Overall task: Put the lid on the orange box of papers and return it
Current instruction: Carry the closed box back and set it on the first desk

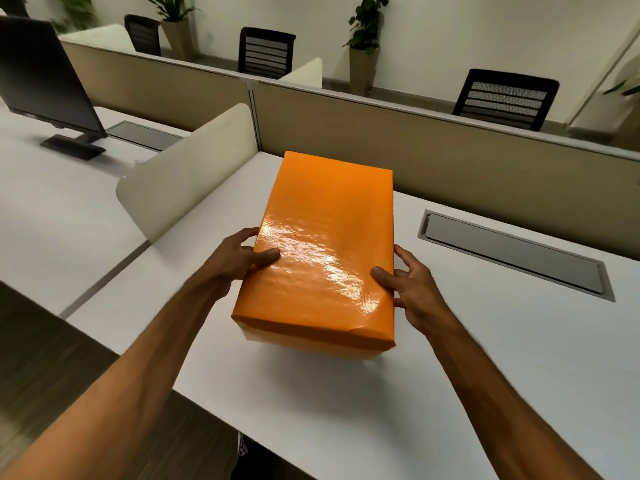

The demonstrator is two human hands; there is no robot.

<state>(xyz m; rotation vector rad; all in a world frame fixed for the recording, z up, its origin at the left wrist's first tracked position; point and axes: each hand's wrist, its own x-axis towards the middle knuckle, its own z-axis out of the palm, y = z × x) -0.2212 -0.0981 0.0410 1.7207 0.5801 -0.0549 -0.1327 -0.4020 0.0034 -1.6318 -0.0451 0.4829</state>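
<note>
The orange box (322, 244) stands on the white desk (485, 341) with its glossy orange lid covering the top; the papers inside are hidden. My left hand (239, 259) grips the box's left side, thumb lying on the lid. On the right side my right hand (410, 291) holds the box, thumb on the lid's near right edge and fingers spread down the wall. Whether the box rests on the desk or is slightly raised I cannot tell.
A cream side divider (187, 174) rises just left of the box, and a beige partition (450, 154) runs behind it. A grey cable tray (512, 252) is set into the desk at right. A dark monitor (41, 84) stands on the neighbouring desk at far left.
</note>
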